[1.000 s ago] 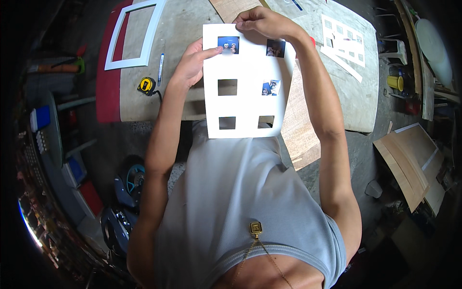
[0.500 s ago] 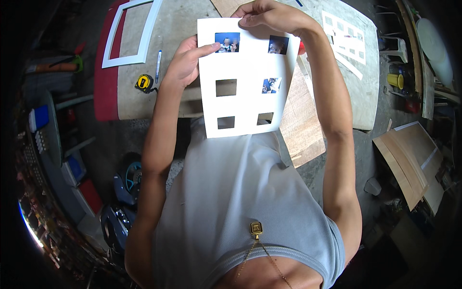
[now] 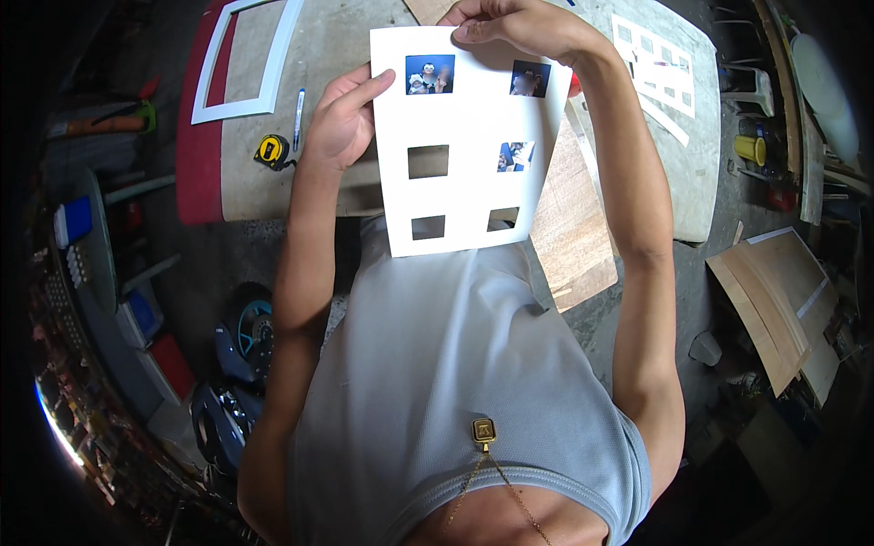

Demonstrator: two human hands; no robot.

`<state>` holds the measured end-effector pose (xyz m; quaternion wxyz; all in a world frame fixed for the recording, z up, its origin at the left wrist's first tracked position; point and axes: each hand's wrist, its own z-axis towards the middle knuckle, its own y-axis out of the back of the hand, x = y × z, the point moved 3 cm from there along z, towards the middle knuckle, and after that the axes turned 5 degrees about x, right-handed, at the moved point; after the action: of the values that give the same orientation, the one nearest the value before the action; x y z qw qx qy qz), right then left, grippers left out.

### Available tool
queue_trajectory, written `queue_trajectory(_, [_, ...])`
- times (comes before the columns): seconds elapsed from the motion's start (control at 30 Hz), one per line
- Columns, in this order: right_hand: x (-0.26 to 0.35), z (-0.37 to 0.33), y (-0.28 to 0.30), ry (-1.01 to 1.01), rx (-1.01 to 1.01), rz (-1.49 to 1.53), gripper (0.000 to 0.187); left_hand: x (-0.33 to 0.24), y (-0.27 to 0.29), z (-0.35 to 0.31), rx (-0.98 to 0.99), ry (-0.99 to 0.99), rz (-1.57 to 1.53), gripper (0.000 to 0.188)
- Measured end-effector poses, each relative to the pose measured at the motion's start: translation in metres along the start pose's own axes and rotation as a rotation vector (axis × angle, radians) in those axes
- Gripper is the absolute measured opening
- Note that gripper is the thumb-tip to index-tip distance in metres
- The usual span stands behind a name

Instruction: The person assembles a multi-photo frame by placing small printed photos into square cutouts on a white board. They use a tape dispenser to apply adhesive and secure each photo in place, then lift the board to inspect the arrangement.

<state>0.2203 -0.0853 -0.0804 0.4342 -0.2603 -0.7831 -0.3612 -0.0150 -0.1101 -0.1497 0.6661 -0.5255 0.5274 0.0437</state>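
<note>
A grey sleeveless top (image 3: pixel 428 364) is showing a stitched round neckline (image 3: pixel 546 476); a gold-coloured chain (image 3: pixel 467 480) is carrying a rectangular pendant (image 3: pixel 483 430).

White card (image 3: pixel 473 123): we see it shine brightly
Table (image 3: pixel 250 196): we see edges bowed
Corners: we find near-black

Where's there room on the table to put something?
Bare tabletop shows below the white strip, beside the right forearm; another small patch lies between the red band and tape measure. The left hand, right hand and white card crowd the middle.
</note>
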Motion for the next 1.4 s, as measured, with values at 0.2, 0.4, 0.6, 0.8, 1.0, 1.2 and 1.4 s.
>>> queue_trajectory(0.2, [0.003, 0.000, -0.003, -0.003, 0.019, 0.013, 0.018, -0.002, -0.024, -0.003, -0.167, -0.079, 0.421, 0.032])
queue_trajectory(0.4, [0.006, -0.002, -0.002, -0.009, 0.026, 0.023, 0.017, -0.003, -0.033, 0.000, -0.275, -0.077, 0.468, 0.030])
queue_trajectory(0.6, [0.007, -0.003, -0.002, -0.014, 0.031, 0.038, 0.016, -0.001, -0.030, -0.002, -0.175, -0.158, 0.472, 0.029])
queue_trajectory(0.8, [0.009, -0.005, -0.002, -0.018, 0.033, 0.047, 0.016, -0.002, -0.023, -0.006, -0.138, -0.130, 0.421, 0.025])
queue_trajectory(1.0, [0.009, -0.008, -0.002, -0.025, 0.033, 0.059, 0.015, -0.005, -0.016, -0.010, -0.058, -0.163, 0.360, 0.025])
queue_trajectory(1.2, [0.009, -0.010, -0.004, -0.031, 0.040, 0.073, 0.015, -0.005, -0.012, -0.011, -0.078, -0.158, 0.385, 0.028])
queue_trajectory(1.4, [0.010, -0.010, -0.003, -0.028, 0.039, 0.084, 0.014, -0.005, -0.008, -0.010, -0.083, -0.122, 0.433, 0.028])
